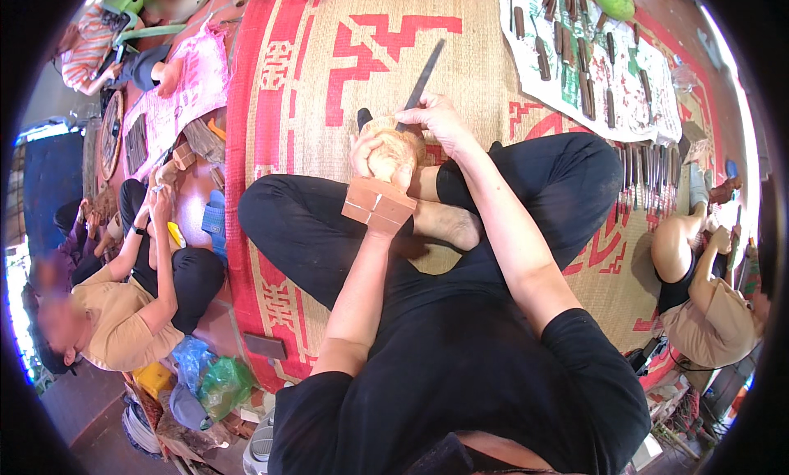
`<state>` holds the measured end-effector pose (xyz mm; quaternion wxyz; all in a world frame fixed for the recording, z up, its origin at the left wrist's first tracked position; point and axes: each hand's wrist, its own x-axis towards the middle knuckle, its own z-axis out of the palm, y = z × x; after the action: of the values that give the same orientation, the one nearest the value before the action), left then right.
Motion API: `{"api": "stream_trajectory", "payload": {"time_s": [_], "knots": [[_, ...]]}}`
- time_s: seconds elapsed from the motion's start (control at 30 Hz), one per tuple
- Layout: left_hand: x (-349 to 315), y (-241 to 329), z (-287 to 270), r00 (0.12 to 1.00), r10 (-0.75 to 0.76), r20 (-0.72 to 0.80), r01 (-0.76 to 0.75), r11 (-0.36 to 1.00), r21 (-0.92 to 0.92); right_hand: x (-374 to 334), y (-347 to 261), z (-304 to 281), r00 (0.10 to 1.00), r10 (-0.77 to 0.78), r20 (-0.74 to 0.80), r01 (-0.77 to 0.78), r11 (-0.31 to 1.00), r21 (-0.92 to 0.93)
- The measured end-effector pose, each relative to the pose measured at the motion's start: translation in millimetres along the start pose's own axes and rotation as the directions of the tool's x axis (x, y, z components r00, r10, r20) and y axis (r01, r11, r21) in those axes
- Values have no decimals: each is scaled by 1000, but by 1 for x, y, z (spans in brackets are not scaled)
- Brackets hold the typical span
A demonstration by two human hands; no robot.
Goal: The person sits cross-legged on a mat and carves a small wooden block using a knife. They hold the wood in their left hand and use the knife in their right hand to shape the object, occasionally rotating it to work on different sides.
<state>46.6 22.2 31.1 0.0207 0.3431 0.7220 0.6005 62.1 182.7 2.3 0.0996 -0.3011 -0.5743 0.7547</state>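
Observation:
My left hand [362, 156] is wrapped round a pale carved wooden piece [394, 154], held above my crossed legs. Its reddish-brown square block base [378, 205] points toward me, over my left wrist. The carving's shape is partly covered by my fingers. My right hand [441, 123] grips a long, dark, flat file [426, 74] near its lower end, with the other end slanting up and away to the right. That lower end meets the far side of the carving. A small dark rounded tip [364, 118] shows beside my left fingers; I cannot make out what it is.
I sit on a red-and-straw woven mat [329, 31]. Many wood-handled carving tools lie on a white cloth [526, 72] at far right, with a green fruit [614, 0] behind. More tools [649, 175] lie nearer. Other people work at left [123, 311] and right [707, 311].

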Motion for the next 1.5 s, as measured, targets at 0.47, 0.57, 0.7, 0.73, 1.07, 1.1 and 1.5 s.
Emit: {"api": "stream_trajectory", "payload": {"time_s": [0.47, 0.57, 0.7, 0.73, 1.07, 1.1, 1.5], "knots": [[-6, -28, 2, 988, 150, 22, -151, 987, 55, -5, -6, 3, 1000, -27, -16, 29, 986, 165], [-7, -26, 1, 986, 164, 41, -168, 982, 91, -2, -3, 2, 999, -19, -35, 22, 996, 92], [-8, -19, 2, 971, 210, 110, -224, 966, 131, 3, -2, -2, 985, 47, -167, -18, 985, 171], [-8, -17, 3, 961, 240, 138, -258, 958, 129, 5, -2, -7, 982, 63, -178, -33, 985, 169], [-15, 1, 14, 972, 221, 76, -227, 970, 86, -2, 10, -16, 992, 97, -75, -39, 834, 550], [-14, 2, 13, 981, 190, 28, -192, 979, 67, -1, 10, -15, 992, 92, -90, -26, 828, 560], [-5, -17, -6, 990, 141, 27, -140, 990, -25, -2, 0, 20, 971, 42, -233, 102, 814, 572]]}}
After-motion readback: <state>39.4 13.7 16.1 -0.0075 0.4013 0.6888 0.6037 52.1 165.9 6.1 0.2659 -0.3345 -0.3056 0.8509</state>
